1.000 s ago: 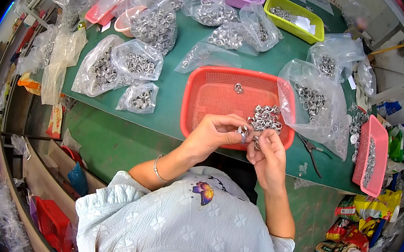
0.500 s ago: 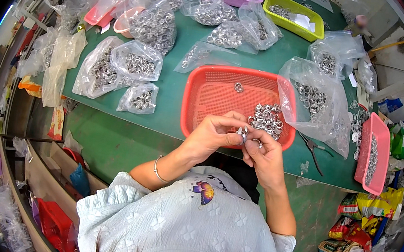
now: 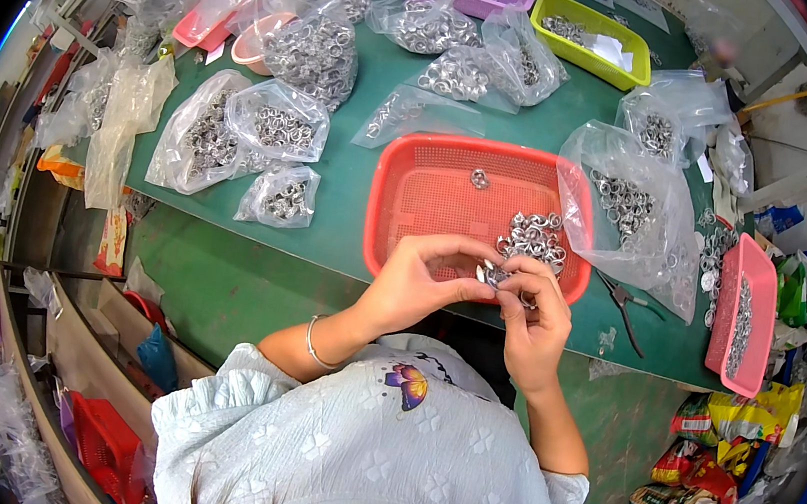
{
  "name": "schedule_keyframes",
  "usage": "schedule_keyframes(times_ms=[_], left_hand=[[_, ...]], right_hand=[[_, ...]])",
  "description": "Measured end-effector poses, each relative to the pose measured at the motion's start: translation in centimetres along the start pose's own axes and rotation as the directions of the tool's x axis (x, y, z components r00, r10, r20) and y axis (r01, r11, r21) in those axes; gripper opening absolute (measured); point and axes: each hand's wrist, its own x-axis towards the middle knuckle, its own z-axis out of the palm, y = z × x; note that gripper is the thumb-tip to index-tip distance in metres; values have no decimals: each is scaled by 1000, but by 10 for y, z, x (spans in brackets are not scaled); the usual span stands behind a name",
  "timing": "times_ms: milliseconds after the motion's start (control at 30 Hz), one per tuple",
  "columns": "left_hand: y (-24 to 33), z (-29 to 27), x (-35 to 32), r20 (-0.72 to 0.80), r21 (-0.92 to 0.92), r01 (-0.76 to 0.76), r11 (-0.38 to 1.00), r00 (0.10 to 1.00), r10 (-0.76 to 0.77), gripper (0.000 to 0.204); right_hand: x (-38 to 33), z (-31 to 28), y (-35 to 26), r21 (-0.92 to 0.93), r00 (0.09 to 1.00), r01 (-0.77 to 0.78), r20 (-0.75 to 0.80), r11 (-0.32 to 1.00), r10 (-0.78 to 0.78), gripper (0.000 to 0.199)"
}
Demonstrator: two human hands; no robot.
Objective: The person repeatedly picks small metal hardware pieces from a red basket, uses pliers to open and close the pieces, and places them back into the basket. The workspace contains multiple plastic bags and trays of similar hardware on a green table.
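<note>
Over the near rim of a red plastic basket (image 3: 382,199), my two hands meet at the fingertips. My left hand (image 3: 418,276) pinches a small shiny metal ring (image 3: 490,274) between thumb and forefinger. From the other side, my right hand (image 3: 537,321) is closed on the same piece, its fingers curled; whether it holds a second ring is hidden. A heap of similar metal rings (image 3: 532,239) lies in the basket's right part, and a small loose cluster (image 3: 479,178) near its far wall. Dark-handled pliers (image 3: 625,305) lie on the green table, right of the basket.
Clear bags of metal rings stand left (image 3: 205,142), behind (image 3: 455,75) and right (image 3: 622,210), the last overlapping the basket's rim. A pink basket (image 3: 756,321) sits at the table's right edge. Purple (image 3: 475,1) and yellow-green (image 3: 589,56) trays stand at the back.
My right hand has turned, its fingers now more curled over the ring. The ring has shifted slightly right and down between my fingertips. The whole view has moved a little.
</note>
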Motion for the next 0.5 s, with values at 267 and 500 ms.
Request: schedule_keyframes(times_ms=[267, 500], left_hand=[[5, 4, -1, 1, -103, 72, 992, 997, -73, 31], [-1, 2, 2, 58, -100, 32, 994, 998, -27, 31]], right_hand=[[0, -1, 2, 20, 999, -34, -1, 999, 34, 7], [1, -3, -1, 241, 989, -145, 40, 960, 140, 5]])
